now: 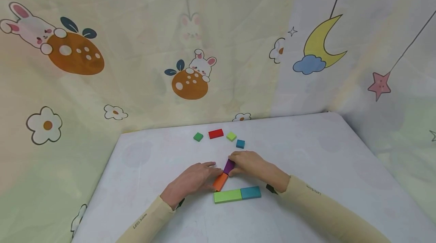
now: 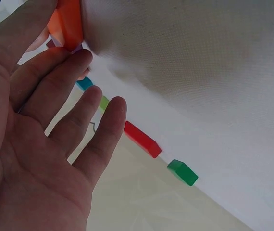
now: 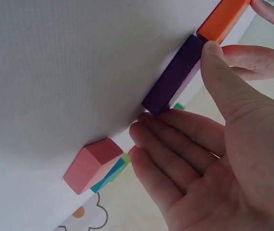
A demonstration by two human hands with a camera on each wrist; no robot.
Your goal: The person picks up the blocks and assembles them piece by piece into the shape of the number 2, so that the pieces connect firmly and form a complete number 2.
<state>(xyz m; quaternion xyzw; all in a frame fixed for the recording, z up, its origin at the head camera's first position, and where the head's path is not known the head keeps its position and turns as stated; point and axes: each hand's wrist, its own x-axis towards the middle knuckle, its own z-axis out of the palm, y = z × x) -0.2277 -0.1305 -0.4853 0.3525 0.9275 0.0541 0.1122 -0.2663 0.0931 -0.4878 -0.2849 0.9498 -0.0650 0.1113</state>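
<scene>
The orange block [image 1: 220, 182] lies on the bench [image 1: 306, 148] just to the right of the left hand [image 1: 201, 176], and it is pinched by that hand, with thumb and forefinger set towards its opposite ends. Its long axis is slanted: one end is pointed to the near left, the other to the far right. At that far end the purple block [image 1: 229, 166] is placed, and the relation on which everything turns is found here: the two are set end to end, apparently touching, with their long axes nearly in one line. Whether the end faces are fully flush cannot be told.

The purple block is gripped by the right hand [image 1: 250, 163], which is nearer to it and comes in from its right; the thumb is laid at the end by the orange block, and a fingertip is held against the end farther from it.

On the near side of the orange block, the lime bar [image 1: 227, 196] is laid crosswise, extended from the orange block's near end towards the right, and is continued by the blue bar [image 1: 251, 192]. Whether the lime bar is touched by the orange block cannot be told. Well beyond the orange block, a red block [image 1: 216, 134] and a green block [image 1: 198, 137] are seen.
</scene>
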